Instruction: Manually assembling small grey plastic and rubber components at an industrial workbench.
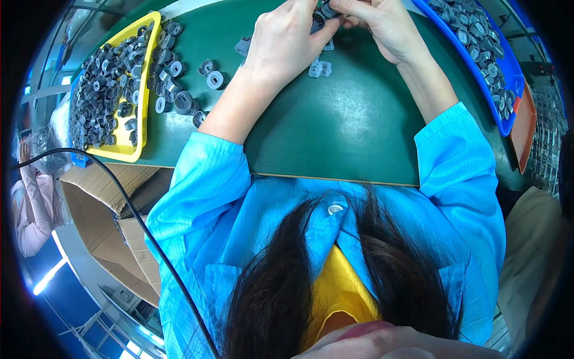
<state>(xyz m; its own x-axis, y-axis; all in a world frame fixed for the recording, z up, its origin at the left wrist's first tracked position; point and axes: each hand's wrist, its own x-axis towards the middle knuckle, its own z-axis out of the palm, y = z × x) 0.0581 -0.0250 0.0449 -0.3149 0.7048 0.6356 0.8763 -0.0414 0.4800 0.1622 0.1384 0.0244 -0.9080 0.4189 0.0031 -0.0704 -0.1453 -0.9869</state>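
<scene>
At the far edge of the view, both hands are raised together over the green table (353, 119). My left hand (281, 45) is closed on a dark grey round plastic part (317, 24), with its fingertips cut off by the frame. Close beside it, my right hand (382, 27) pinches another dark grey plastic part (328, 9); whether the two parts are joined I cannot tell. Just below the hands lie small translucent plastic pieces (320, 69). A grey part (243, 46) shows partly from behind my left hand.
On the left, a yellow tray (143, 102) is heaped with dark grey plastic parts, and loose ones (185, 103) spill beside it. A blue tray (507, 125) of similar parts stands right, next to an orange-brown tray (523, 128). A black cable (149, 233) crosses above a cardboard box (98, 233).
</scene>
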